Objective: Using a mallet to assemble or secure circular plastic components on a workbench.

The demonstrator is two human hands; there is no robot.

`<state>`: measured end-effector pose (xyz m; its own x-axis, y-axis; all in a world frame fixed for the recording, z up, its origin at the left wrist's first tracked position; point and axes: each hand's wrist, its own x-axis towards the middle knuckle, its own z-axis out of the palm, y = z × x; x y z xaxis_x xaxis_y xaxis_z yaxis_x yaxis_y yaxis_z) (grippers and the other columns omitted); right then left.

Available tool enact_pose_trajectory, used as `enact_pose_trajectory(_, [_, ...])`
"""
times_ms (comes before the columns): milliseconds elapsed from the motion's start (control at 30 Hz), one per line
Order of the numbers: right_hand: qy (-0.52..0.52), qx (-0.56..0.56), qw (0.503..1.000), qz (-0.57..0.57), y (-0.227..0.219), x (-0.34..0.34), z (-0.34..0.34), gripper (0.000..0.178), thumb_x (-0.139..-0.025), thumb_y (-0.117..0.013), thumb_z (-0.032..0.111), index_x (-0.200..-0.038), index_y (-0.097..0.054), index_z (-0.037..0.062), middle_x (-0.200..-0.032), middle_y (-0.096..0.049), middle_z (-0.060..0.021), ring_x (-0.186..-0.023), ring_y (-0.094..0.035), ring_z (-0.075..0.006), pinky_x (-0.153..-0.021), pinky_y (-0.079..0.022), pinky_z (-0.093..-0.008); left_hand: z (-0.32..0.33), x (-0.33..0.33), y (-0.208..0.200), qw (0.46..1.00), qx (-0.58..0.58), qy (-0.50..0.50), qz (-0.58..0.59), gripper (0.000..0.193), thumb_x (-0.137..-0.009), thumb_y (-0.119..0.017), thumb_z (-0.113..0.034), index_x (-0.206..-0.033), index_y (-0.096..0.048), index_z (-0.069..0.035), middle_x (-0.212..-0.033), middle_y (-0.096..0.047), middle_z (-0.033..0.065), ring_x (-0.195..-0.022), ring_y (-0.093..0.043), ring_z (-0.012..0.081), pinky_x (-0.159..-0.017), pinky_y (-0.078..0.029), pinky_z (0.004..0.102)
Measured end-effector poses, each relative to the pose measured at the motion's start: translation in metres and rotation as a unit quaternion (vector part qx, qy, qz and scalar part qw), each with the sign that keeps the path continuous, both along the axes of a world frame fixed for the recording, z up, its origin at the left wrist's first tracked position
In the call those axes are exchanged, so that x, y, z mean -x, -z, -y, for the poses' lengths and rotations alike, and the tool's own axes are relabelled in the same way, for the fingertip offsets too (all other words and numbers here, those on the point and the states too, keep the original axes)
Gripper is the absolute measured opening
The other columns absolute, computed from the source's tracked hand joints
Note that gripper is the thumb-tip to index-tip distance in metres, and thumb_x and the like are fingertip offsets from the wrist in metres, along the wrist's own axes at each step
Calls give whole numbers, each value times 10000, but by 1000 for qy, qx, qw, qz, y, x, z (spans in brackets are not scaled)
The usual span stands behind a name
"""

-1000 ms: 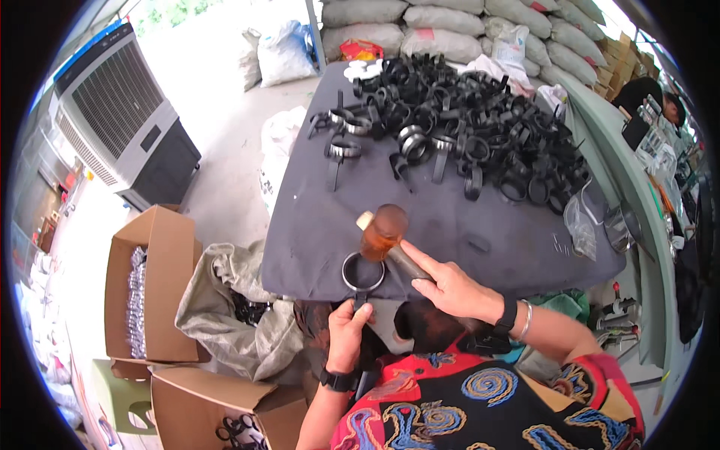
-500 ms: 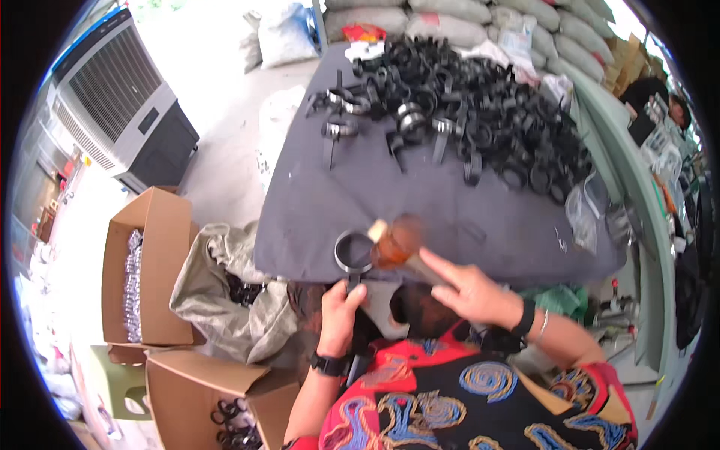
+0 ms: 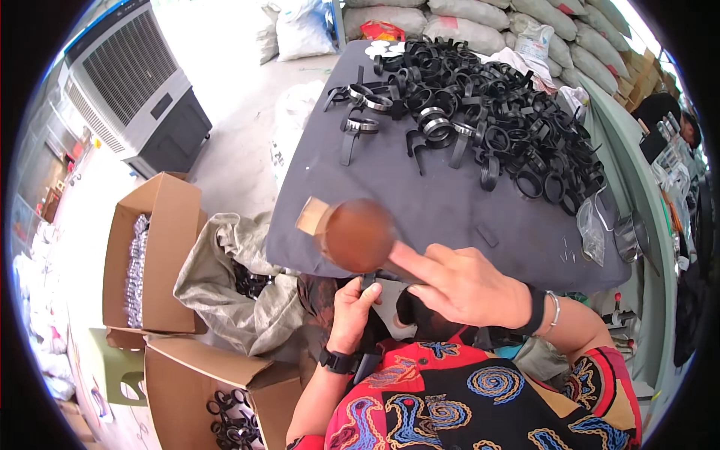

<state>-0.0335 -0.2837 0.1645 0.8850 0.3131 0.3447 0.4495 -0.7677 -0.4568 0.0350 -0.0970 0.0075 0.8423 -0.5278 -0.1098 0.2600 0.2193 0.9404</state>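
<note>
My left hand [image 3: 351, 315] is closed at the table's near edge, pinching the dark stem of a black ring-shaped part [image 3: 367, 280]. The ring itself is hidden behind a mallet. That mallet [image 3: 357, 235] has a brown, motion-blurred head with a pale block-like end. Its handle sits in my right hand [image 3: 472, 289], which is wrapped round it with the index finger stretched along toward the head. Whether the head touches the ring, I cannot tell. Farther off lies a big heap of black ring parts with stems [image 3: 480, 105], some with shiny metal bands.
The grey-covered table [image 3: 442, 217] holds a small dark strip [image 3: 486, 234] and a clear plastic bag [image 3: 591, 231]. At the left are a woven sack [image 3: 244, 307], cardboard boxes [image 3: 176, 255] and an air cooler [image 3: 135, 90]. Stacked sacks [image 3: 465, 31] line the back.
The mallet has swung left and now covers the ring, which was visible before. My right hand moved slightly left with it; my left hand keeps its grip. The view has shifted slightly.
</note>
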Motion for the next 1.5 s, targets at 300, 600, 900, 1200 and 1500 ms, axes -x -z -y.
enact_pose_trajectory(300, [18, 13, 998, -66, -21, -49, -2, 606, -877, -587, 151, -1442, -369, 152, -828, -616, -207, -709, -599, -386, -638, -486, -436, 1, -4, -4, 999, -33, -7, -3, 115, -899, -637, -133, -845, -627, -33, -730, -599, -24, -684, -508, 54, -645, -408, 226])
enact_pose_trajectory(600, [56, -96, 979, -170, 15, -66, 30, 623, -890, -547, 115, -1463, -303, 102, -1002, -665, -210, -855, -661, -357, -807, -493, -412, 5, -6, -1, 1000, -17, -8, -7, 109, -899, -631, -126, -828, -625, -44, -750, -622, -10, -689, -534, 70, -671, -430, 239])
enact_pose_trajectory(900, [67, -174, 969, -160, 23, -36, 12, 612, -915, -531, 147, -1472, -282, 102, -896, -653, -197, -704, -630, -326, -706, -500, -388, 5, -5, -1, 1000, -9, -2, 14, 137, -904, -629, -140, -803, -620, -48, -713, -615, -1, -662, -536, 77, -653, -429, 238])
enact_pose_trajectory(1200, [139, -258, 925, -243, -10, -15, 41, 600, -925, -540, 100, -1473, -294, 96, -1066, -664, -162, -840, -650, -184, -794, -500, -319, 3, -4, -2, 1000, -12, -9, 19, 139, -900, -624, -149, -802, -624, -51, -713, -624, 7, -674, -557, 97, -684, -443, 257])
enact_pose_trajectory(1500, [128, -217, 940, -229, 28, -4, 39, 607, -913, -543, 123, -1469, -299, 99, -1059, -638, -216, -844, -631, -269, -812, -472, -336, 5, -3, -6, 1000, -11, 3, 1, 136, -900, -635, -146, -807, -624, -47, -726, -618, -9, -681, -537, 71, -674, -426, 238])
